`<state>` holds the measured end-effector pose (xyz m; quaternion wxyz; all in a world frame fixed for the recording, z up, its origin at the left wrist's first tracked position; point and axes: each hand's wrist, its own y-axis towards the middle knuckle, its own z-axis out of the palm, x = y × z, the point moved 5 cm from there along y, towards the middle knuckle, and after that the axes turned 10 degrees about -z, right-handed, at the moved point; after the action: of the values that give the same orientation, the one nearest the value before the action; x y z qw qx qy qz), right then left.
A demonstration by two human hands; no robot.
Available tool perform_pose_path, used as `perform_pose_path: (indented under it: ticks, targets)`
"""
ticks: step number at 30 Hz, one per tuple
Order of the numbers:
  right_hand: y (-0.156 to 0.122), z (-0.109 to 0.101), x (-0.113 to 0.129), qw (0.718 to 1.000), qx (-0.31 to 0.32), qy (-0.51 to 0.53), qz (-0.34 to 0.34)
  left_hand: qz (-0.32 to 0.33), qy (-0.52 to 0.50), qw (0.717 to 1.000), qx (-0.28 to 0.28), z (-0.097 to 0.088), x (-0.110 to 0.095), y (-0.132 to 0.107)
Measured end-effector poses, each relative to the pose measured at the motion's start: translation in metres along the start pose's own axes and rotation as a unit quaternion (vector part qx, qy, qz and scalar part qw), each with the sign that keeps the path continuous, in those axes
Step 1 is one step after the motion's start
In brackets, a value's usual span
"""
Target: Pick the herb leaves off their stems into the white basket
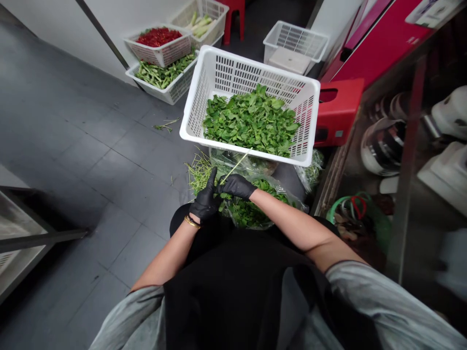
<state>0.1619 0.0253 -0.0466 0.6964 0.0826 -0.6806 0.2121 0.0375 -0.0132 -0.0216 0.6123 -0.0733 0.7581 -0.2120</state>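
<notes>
My right hand (237,186), in a black glove, pinches a thin green stem (237,166) that slants up towards the basket's front rim. Meeting it from the left, my left hand (205,200), also black-gloved, is closed at the stem's lower end, one digit pointing up. Its exact grip is partly hidden. A few green leaves (225,196) show just below the fingers. Under my right wrist lies a clear plastic bag of leafy greens (251,210). Beyond both hands stands a white slotted basket (248,151) holding picked green leaves (251,121).
Bare stems (199,174) lie heaped on the floor left of the bag. Baskets of red chillies (158,37) and green vegetables (164,73) stand back left. A red stool (339,112) is behind the white basket's right side. Metal shelving (408,170) lines the right.
</notes>
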Motion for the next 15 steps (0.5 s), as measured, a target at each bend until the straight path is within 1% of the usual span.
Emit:
perform_pose_path:
  ticks: [2,4,5,6,7,9,10,11,12,13,15]
  targets:
    - [0.001,-0.010,0.002,1.000,-0.008,0.010,-0.003,-0.014,0.009,0.999,0.030,-0.003,0.005,-0.001]
    - [0.002,-0.025,0.007,0.999,-0.023,-0.007,-0.026,-0.028,-0.029,0.997,0.067,-0.009,0.007,-0.001]
    - [0.002,-0.030,0.010,0.999,-0.020,-0.024,-0.042,-0.033,-0.053,0.995,0.077,-0.013,0.006,0.000]
    - [0.002,-0.033,0.013,0.998,-0.002,-0.042,-0.054,-0.032,-0.073,0.994,0.075,-0.018,0.003,0.002]
    - [0.002,-0.031,0.013,0.996,0.037,-0.060,-0.057,-0.026,-0.084,0.994,0.064,-0.022,0.000,0.005]
    - [0.000,-0.018,0.011,0.986,0.137,-0.077,-0.046,-0.004,-0.077,0.997,0.030,-0.027,-0.010,0.012]
    - [-0.001,-0.010,0.009,0.981,0.174,-0.078,-0.043,-0.003,-0.062,0.998,0.028,-0.024,-0.014,0.016]
    - [-0.002,-0.003,0.008,0.977,0.196,-0.075,-0.043,-0.011,-0.057,0.998,0.033,-0.020,-0.016,0.020]
    - [-0.004,0.002,0.007,0.976,0.200,-0.069,-0.044,-0.029,-0.065,0.997,0.042,-0.015,-0.016,0.024]
    - [-0.005,0.005,0.006,0.980,0.186,-0.062,-0.044,-0.041,-0.089,0.994,0.040,-0.011,-0.016,0.028]
    - [-0.008,0.004,0.002,0.990,0.126,-0.054,-0.025,-0.046,-0.170,0.984,0.021,-0.006,-0.013,0.033]
